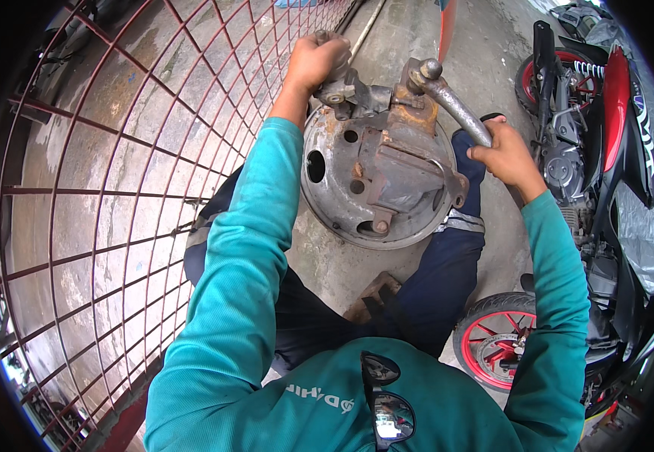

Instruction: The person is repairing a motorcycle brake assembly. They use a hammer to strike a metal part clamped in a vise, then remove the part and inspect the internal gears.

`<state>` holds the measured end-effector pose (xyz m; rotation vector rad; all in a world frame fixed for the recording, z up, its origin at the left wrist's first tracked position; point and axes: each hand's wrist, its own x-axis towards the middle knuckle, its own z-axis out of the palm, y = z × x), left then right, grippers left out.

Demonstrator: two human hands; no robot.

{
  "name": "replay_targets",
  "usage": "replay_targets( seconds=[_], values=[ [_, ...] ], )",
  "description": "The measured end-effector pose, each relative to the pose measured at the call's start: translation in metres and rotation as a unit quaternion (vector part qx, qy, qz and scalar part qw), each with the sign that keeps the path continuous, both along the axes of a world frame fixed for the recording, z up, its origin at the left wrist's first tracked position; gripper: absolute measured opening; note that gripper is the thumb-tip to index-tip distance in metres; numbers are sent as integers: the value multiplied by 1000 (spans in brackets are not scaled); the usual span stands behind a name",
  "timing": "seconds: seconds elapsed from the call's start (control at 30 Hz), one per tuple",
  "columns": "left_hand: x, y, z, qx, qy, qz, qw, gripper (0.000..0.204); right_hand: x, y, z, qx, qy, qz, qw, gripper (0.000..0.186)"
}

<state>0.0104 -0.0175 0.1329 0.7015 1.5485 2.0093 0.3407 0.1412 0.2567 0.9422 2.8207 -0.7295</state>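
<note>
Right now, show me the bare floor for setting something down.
Bare concrete lies between the right leg and the red-wheeled motorcycle, and also ahead, right of the orange panel. Crowded: the round metal base, largely covered by the vise, with the left hand at its far left and the right hand gripping the metal bar.

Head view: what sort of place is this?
Likely a repair shop or yard: a rusty grey metal vise on a round grey steel wheel, a red-and-black motorcycle alongside, and a dark-red metal grid fence.
</note>
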Motion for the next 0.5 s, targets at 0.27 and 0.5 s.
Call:
replay_targets(
  seconds=[0.27, 0.5],
  values=[
    [-6, 4, -10, -18, 33, 14, 999, 28, -3, 4, -6, 3, 17, -12, 1000, 33],
    [-7, 5, -12, -37, 43, 24, 998, 30, -10, -11, 9, 47, -18, 17, 999, 34]
  ],
)
